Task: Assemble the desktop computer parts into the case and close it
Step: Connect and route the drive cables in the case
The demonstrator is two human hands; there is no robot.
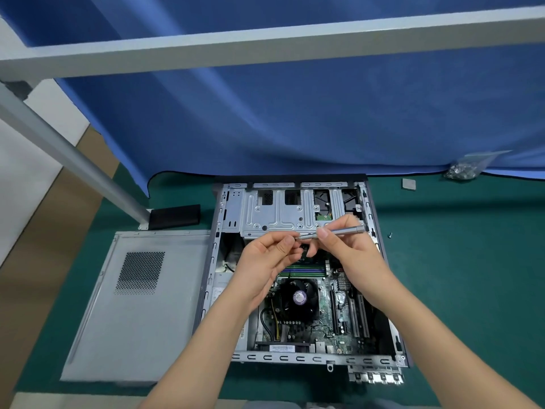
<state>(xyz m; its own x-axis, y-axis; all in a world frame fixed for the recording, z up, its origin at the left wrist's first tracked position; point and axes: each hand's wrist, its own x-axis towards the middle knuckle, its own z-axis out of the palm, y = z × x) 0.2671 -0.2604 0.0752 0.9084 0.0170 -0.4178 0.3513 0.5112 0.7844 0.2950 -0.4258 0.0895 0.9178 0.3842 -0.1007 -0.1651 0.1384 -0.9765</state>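
We see one open case [298,278] lying flat on the green mat [460,261]. Two hands work above it — the right hand [348,252] grips one screwdriver [333,232], the left hand [265,261] pinches its tip. One side panel [138,308] lies left, one screw [390,235] right.

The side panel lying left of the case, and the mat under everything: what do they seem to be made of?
The side panel looks like sheet metal with a matte grey finish: flat, thin, folded edges and a punched grid of vent holes. The mat seems to be rubber or vinyl, dark green and dull, smooth without weave, though the picture leaves this open.
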